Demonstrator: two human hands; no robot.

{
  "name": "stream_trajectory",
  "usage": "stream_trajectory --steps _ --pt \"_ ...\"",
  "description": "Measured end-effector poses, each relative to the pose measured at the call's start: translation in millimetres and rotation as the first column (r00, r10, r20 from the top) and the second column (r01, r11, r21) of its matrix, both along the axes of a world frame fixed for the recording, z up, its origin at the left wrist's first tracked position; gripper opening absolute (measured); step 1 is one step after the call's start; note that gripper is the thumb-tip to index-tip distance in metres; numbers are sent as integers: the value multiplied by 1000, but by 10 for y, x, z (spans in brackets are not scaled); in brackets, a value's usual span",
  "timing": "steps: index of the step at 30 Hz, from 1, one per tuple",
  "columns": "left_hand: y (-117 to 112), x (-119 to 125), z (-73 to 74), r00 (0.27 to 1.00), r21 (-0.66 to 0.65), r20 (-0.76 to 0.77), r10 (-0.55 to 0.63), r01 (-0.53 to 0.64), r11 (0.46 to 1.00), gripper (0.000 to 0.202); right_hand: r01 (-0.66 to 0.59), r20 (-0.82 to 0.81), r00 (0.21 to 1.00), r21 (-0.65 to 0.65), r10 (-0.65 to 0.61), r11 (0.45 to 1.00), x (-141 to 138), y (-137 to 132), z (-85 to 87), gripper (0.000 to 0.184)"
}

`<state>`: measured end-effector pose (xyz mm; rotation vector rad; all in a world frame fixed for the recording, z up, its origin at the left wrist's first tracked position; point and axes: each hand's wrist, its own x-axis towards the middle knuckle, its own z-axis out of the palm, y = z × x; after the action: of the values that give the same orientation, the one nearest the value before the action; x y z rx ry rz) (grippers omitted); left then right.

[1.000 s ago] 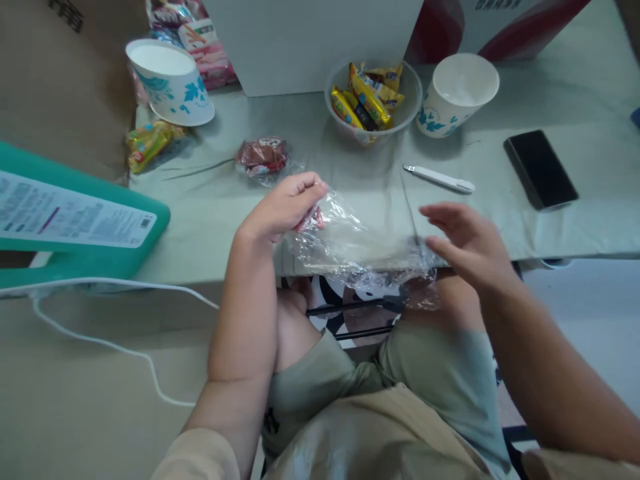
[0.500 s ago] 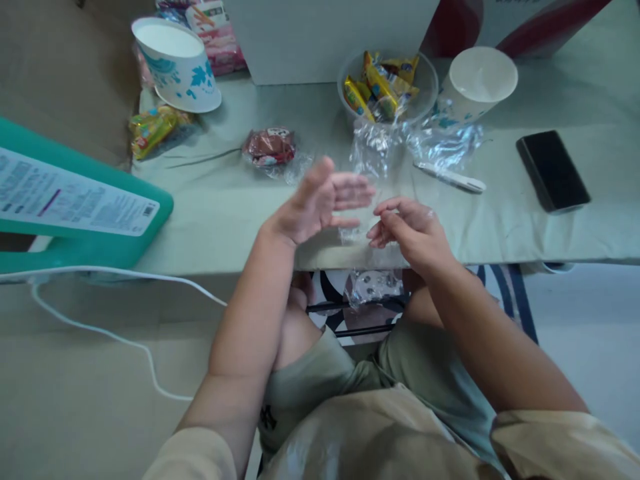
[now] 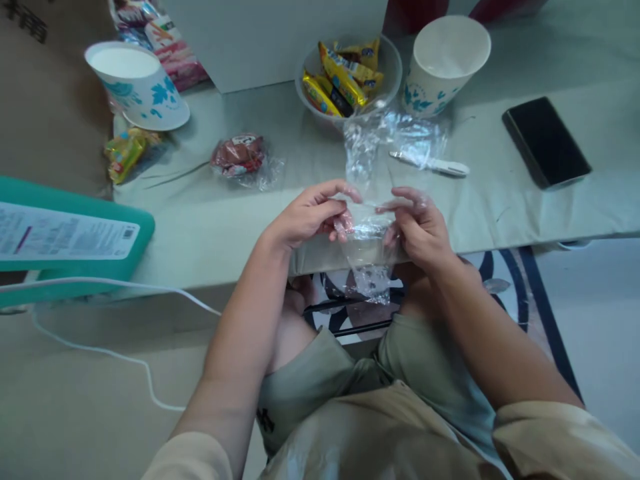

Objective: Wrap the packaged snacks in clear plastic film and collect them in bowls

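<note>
The left hand [image 3: 317, 215] and right hand [image 3: 424, 232] pinch opposite sides of the film [image 3: 369, 230] — apparently to keep it stretched between them — over the near edge of the table [image 3: 215, 233].

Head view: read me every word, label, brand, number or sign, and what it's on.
"NY", probably: dark logo on the shorts, blurred.
Brown carton: large dark lettering in the corner, cut off, unreadable.
Green jug: label with many lines and a code square, too small to read.
Paper cup beside the bowl: faint print, unreadable.
Yellow wrappers, red snack, pink packets: print too small or blurred.
Clear wrapper: no words visible.
</note>
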<state>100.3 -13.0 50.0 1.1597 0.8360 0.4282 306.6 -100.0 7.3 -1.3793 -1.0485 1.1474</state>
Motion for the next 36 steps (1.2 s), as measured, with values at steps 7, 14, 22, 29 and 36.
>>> stream_trajectory --steps 7,14,22,29,36 --pt "94 26 -76 999 4 -29 18 -18 1000 19 25 -1 1000 147 -25 989 84 13 -194 20" --pt "95 17 -153 983 155 -65 170 -158 975 19 61 -12 998 160 -59 985 100 39 -128 23" --pt "111 -55 -199 935 314 -202 293 -221 923 20 250 -202 952 93 -228 964 171 174 -292 42" --pt "-119 -119 67 841 219 -479 -252 392 893 38 297 -332 905 46 -266 954 207 235 -359 49" --pt "-188 34 65 706 432 -695 134 261 863 28 256 -243 944 104 -226 961 192 205 -333 45"
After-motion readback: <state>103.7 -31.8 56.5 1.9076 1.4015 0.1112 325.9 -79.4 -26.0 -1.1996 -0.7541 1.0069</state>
